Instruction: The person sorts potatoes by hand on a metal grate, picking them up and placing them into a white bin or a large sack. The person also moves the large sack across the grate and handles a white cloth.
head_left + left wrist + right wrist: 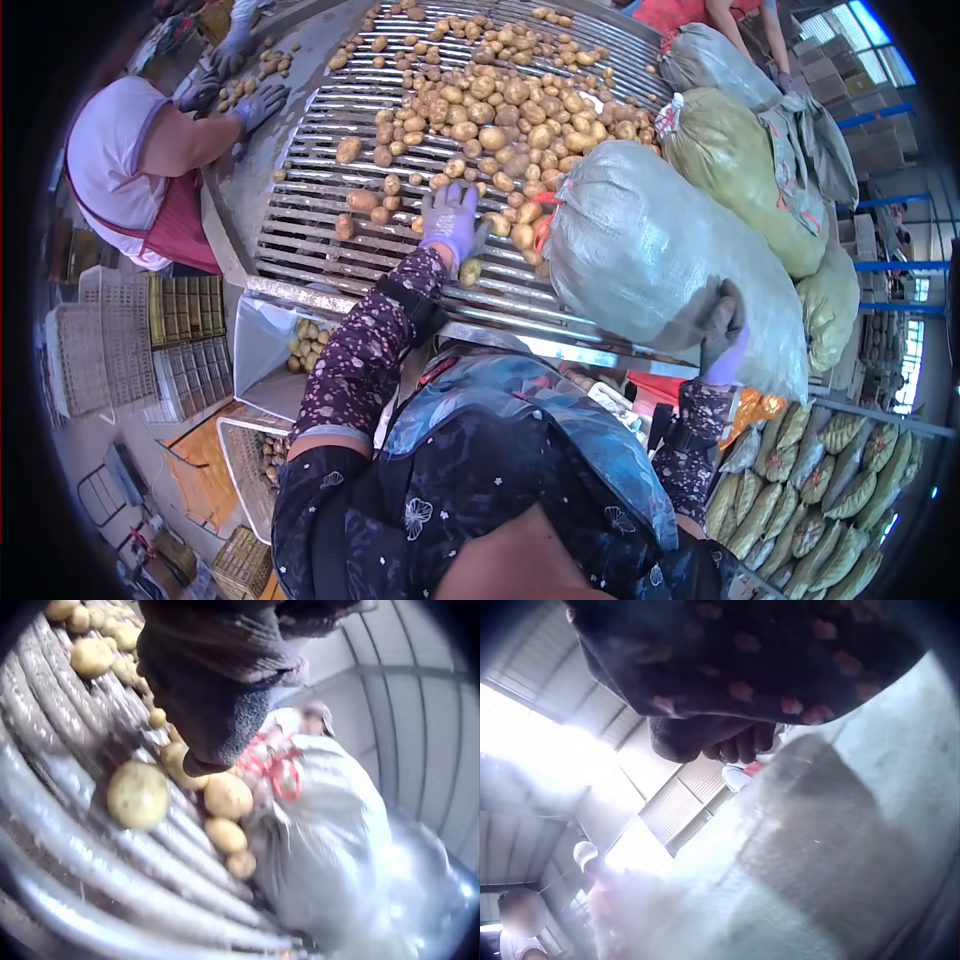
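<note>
Many potatoes [490,100] lie heaped on a slatted metal rack [300,225]. My left hand [450,215], in a purple and grey glove, reaches over the slats with its fingers at the near edge of the heap. In the left wrist view the gloved left hand [217,727] is close over several potatoes [228,796], and a single potato [139,795] sits apart on the bars. A full white woven sack [650,250], its mouth tied with red cord, lies at the rack's right. Against its near side rests my gloved right hand [722,335]; its fingers are partly shadowed.
Green sacks [720,145] lie beyond the white one. A person in a white top [120,160] works at the left with gloved hands; another stands at the far right. Crates [185,310] and a potato bin [265,350] are at lower left, stacked filled sacks [830,480] at lower right.
</note>
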`<act>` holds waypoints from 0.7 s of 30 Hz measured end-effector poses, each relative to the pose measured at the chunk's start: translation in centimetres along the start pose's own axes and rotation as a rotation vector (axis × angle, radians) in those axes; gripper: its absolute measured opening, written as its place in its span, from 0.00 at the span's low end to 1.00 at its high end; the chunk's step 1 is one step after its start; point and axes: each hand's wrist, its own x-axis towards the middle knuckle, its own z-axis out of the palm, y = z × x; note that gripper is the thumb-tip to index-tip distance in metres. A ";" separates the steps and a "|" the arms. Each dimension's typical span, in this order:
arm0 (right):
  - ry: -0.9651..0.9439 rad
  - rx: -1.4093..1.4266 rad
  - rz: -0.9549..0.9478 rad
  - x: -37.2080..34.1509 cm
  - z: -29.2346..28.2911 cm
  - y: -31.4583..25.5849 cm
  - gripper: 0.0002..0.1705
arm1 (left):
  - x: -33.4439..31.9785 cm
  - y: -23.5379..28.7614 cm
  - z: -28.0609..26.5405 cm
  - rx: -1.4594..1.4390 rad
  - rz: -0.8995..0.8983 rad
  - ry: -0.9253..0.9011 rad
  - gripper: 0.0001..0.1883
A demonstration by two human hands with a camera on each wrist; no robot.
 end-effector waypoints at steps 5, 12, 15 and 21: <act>0.176 -0.346 -0.483 0.9 2.3 2.1 0.14 | -1.9 8.6 3.4 0.424 0.427 -0.196 0.40; 0.226 -0.279 -0.611 1.1 2.8 1.6 0.09 | 0.5 10.0 5.0 0.321 0.281 -0.277 0.31; 0.170 -0.322 -0.627 1.5 2.4 0.6 0.07 | 1.0 8.6 3.5 0.344 0.315 -0.303 0.37; 0.062 -0.392 -0.691 1.4 1.3 0.2 0.09 | 4.6 1.7 -0.7 0.180 -0.189 -0.269 0.32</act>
